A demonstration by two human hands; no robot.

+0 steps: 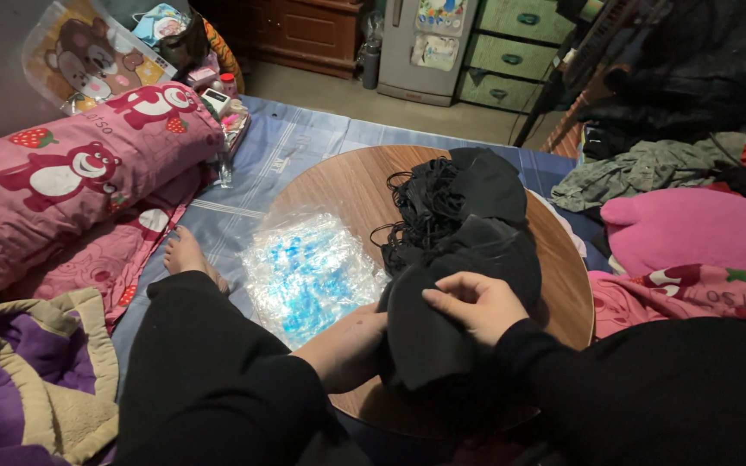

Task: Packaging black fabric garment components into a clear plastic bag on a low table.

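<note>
1. Left hand (344, 345): positioned at the near edge of the round wooden table (338, 185), fingers tucked under the left side of the black fabric pile (464, 259). The fingers are hidden by the cloth, so whether they are open or closed cannot be told.
2. Right hand (477, 304): resting on top of the nearest black piece, fingers curled and pinching its upper fold.
3. Black fabric pile: located on the right half of the table, extending from the near edge to the far edge; thin black loops (possibly straps) hang out at its far left side.
4. Clear plastic bags (308, 272): a stack with blue print, lying on the left part of the table, just beside the pile.
5. Surroundings: a pink bear-print pillow (71, 177) lies far left; a bare foot (187, 255) rests on the blue sheet (282, 142), left of the table.
</note>
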